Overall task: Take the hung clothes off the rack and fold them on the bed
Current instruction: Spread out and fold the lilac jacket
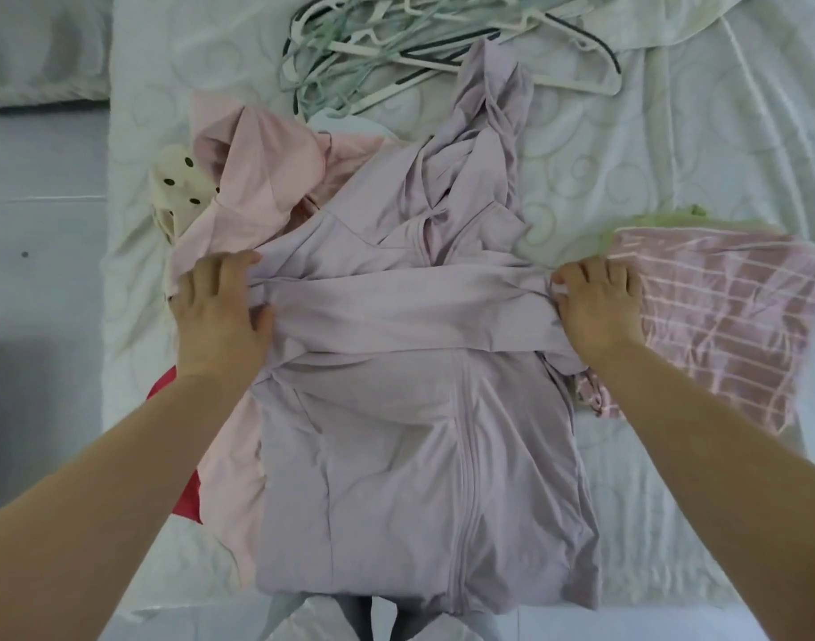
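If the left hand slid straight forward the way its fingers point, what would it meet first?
The left hand would probably meet the pink garment first, bunched just beyond its fingertips.

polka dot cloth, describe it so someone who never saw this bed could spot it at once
On the white bed, look left of the lilac zip jacket being folded, past the pale pink garment. Poking out from its left edge is the cream cloth with black dots, the only spotted piece there.
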The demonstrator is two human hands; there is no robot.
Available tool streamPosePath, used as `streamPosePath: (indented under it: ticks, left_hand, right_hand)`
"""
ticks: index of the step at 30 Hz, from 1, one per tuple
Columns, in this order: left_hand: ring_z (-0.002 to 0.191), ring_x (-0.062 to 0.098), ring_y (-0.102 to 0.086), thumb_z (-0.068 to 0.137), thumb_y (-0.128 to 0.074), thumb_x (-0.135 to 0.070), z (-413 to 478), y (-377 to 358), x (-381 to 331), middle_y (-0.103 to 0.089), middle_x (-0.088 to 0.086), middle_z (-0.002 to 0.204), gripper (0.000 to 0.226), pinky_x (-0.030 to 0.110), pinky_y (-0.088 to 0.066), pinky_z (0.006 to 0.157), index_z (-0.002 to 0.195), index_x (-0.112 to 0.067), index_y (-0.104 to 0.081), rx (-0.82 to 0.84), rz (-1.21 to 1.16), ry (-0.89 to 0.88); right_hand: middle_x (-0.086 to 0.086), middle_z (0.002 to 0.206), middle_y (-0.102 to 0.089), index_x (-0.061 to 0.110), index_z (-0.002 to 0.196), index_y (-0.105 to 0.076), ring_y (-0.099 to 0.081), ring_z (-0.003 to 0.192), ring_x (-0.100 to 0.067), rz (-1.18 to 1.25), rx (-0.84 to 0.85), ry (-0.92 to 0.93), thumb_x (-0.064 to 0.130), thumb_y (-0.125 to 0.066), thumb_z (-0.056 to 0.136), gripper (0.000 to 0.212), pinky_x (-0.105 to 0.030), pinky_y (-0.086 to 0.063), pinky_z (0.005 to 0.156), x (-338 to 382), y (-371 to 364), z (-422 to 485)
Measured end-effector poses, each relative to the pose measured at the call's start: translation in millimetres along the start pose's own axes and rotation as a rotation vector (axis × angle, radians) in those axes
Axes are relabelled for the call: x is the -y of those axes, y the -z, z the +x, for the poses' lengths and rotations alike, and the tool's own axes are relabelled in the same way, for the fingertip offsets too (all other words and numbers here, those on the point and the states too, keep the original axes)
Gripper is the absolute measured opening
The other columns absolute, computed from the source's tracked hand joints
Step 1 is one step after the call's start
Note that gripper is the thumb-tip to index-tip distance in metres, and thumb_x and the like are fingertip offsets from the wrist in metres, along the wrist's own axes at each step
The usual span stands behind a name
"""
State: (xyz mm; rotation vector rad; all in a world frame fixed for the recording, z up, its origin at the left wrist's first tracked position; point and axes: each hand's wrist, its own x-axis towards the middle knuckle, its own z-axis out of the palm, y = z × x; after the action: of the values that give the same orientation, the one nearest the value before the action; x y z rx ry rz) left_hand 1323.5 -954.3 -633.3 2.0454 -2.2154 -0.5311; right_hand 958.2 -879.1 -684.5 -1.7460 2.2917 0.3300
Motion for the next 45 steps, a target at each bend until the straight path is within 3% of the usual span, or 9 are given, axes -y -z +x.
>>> streamPosePath:
  ticks: [5, 12, 17, 22, 27, 32, 37, 41, 45]
  left_hand:
    - [0.11, 0.039, -0.051, 0.084, -0.053, -0.005, 44.0, 10.0, -27.8, -0.057, 0.017, 0.12, 0.041, 0.047, -0.038, 0.095, 0.124, -0.003, -0.05, 0.137, -0.062, -0.265]
    - [0.106, 0.022, -0.054, 0.089, -0.059, -0.021, 83.5, -1.0, -62.0, -0.059, 0.007, 0.114, 0.037, 0.021, -0.037, 0.086, 0.123, -0.009, -0.053, 0.264, -0.333, 0.023]
    - [0.07, 0.006, -0.051, 0.083, -0.067, -0.02, 90.9, -2.1, -62.4, -0.058, -0.006, 0.078, 0.02, 0.015, -0.042, 0.067, 0.1, -0.01, -0.066, 0.27, -0.542, 0.086]
    - [0.069, 0.002, -0.053, 0.085, -0.063, -0.012, 92.2, 3.3, -65.0, -0.058, -0.011, 0.076, 0.008, 0.011, -0.044, 0.065, 0.084, -0.018, -0.059, 0.317, -0.665, 0.101]
    - [0.092, 0.0, -0.055, 0.089, -0.06, -0.026, 103.6, 5.5, -90.4, -0.059, -0.013, 0.102, 0.032, 0.01, -0.043, 0.074, 0.119, -0.017, -0.054, 0.438, -0.673, 0.088]
    - [0.078, 0.011, -0.045, 0.089, -0.055, -0.023, 116.1, -12.7, -118.4, -0.053, 0.0, 0.084, 0.012, 0.022, -0.032, 0.063, 0.085, -0.012, -0.059, 0.506, -0.551, 0.036]
    - [0.107, 0.008, -0.047, 0.088, -0.055, -0.016, 100.0, -7.7, -116.3, -0.046, -0.005, 0.128, 0.051, 0.02, -0.043, 0.076, 0.136, -0.022, -0.041, 0.654, -0.667, 0.135]
    - [0.106, 0.01, -0.045, 0.092, -0.054, -0.018, 79.0, 1.7, -100.3, -0.038, -0.004, 0.128, 0.063, 0.011, -0.046, 0.048, 0.145, -0.025, -0.021, 0.692, -0.666, 0.116]
    - [0.116, 0.021, -0.051, 0.09, -0.059, -0.016, 70.6, 1.6, -82.2, -0.049, 0.009, 0.133, 0.061, 0.022, -0.045, 0.067, 0.143, -0.021, -0.03, 0.498, -0.586, 0.072]
  right_hand:
    - [-0.018, 0.127, -0.048, 0.007, 0.123, -0.05, -0.038, 0.122, -0.038, 0.146, 0.053, -0.091, 0.001, -0.05, 0.081, 0.042, -0.045, -0.017, 0.108, 3.2, 11.2, 11.5]
    - [-0.005, 0.15, -0.03, 0.019, 0.147, -0.019, -0.044, 0.127, -0.028, 0.931, 0.215, -0.21, 0.035, -0.047, 0.095, 0.06, -0.04, -0.036, 0.107, 63.3, 52.3, 80.3]
    - [-0.002, 0.154, -0.026, 0.018, 0.15, -0.013, -0.031, 0.138, -0.017, 1.104, 0.147, -0.253, 0.033, -0.053, 0.094, 0.071, -0.022, -0.028, 0.103, 101.3, 63.9, 114.7]
    - [0.001, 0.1, -0.07, 0.011, 0.108, -0.069, -0.064, 0.095, -0.011, 1.033, -0.187, -0.431, 0.01, -0.061, 0.084, 0.025, -0.018, -0.047, 0.085, 100.3, 62.5, 130.2]
    - [0.02, 0.063, -0.068, 0.021, 0.076, -0.07, -0.061, 0.065, 0.007, 1.398, -0.093, -0.083, 0.0, -0.07, 0.078, 0.022, -0.01, -0.047, 0.07, 94.7, 105.8, 67.2]
    - [0.014, 0.076, -0.063, 0.013, 0.086, -0.073, -0.056, 0.069, 0.01, 0.844, 0.378, 0.071, 0.012, -0.072, 0.08, 0.005, -0.014, -0.043, 0.076, 70.8, 79.3, 3.3]
    - [-0.003, 0.127, -0.048, 0.012, 0.126, -0.044, -0.047, 0.116, -0.019, 0.842, 0.085, -0.17, 0.035, -0.072, 0.08, 0.058, -0.027, -0.038, 0.094, 62.2, 80.3, 26.2]
    - [-0.007, 0.154, -0.024, 0.016, 0.15, -0.009, -0.028, 0.137, -0.031, 0.698, 0.169, -0.021, 0.044, -0.068, 0.08, 0.096, -0.043, -0.027, 0.111, 98.1, 84.5, 64.5]
    - [-0.009, 0.134, -0.053, 0.023, 0.138, -0.044, -0.05, 0.12, -0.029, 0.534, 0.06, -0.027, 0.029, -0.052, 0.094, 0.046, -0.037, -0.039, 0.099, 112.0, 78.7, 88.7]
